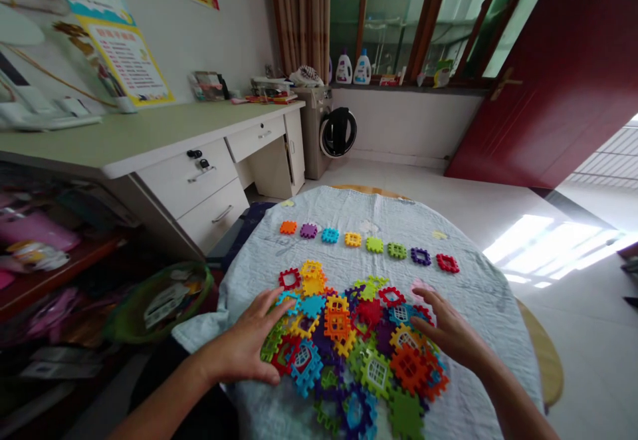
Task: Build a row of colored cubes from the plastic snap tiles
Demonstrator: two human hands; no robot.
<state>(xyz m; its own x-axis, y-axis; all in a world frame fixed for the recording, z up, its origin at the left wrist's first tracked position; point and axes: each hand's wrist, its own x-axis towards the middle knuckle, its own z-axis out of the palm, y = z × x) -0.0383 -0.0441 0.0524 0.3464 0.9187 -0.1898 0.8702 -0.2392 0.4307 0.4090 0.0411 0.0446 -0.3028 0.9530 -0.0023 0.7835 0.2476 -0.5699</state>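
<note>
A loose heap of plastic interlocking tiles [337,326] in many colours lies on the cloth-covered round table. My left hand [252,340] rests at the heap's left edge, fingers spread and thumb apart, beside blue, green and red tiles. On the opposite side my right hand [446,327] is open, its fingertips at the heap's right edge near a blue tile [401,314]. Neither hand grips a tile. Beyond the heap, several single tiles form a spaced row, from an orange tile [288,227] on the left to a red frame tile [447,263] on the right.
A pale blue cloth [478,314] covers the table. To the left stand a desk [184,134] with drawers and a green basket [159,300] on the floor side. A washing machine [316,134] with its door ajar is behind; a red door [543,81] stands at the right.
</note>
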